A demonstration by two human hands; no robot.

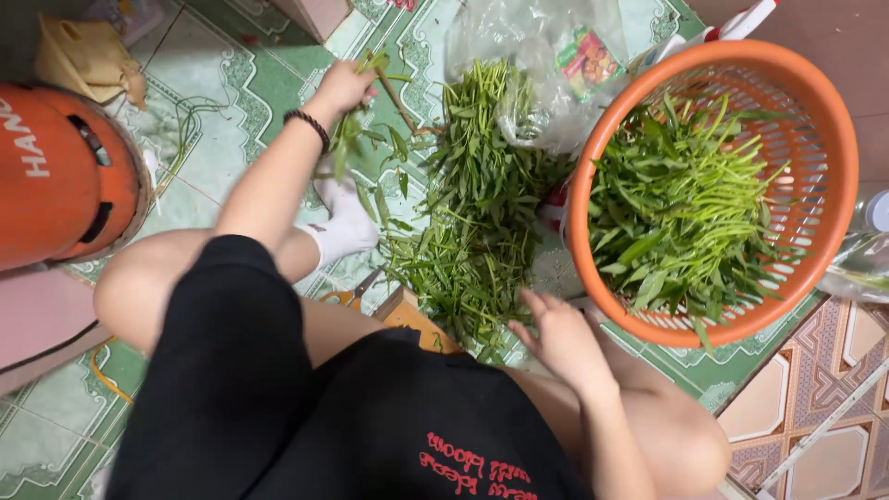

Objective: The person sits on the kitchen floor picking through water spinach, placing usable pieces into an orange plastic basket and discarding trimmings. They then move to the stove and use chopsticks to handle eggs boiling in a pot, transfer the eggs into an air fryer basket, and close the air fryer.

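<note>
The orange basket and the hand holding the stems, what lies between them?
A pile of loose greens on the tiled floor, seen from the head view.

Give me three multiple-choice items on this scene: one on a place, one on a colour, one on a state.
1. Where does the orange basket stand?
A. on the tiled floor, beside the heap of greens
B. on the person's lap
C. on a table

2. What colour is the sock?
A. black
B. white
C. red

3. What is the left hand doing?
A. lying flat on the tiles
B. gripping the basket rim
C. holding leafy stems above the floor

Answers: 1 A, since the basket sits on the floor right of the loose greens; 2 B, the sock is plainly white; 3 C, its fingers close round green stems, while the right hand is open and holds nothing.
</note>
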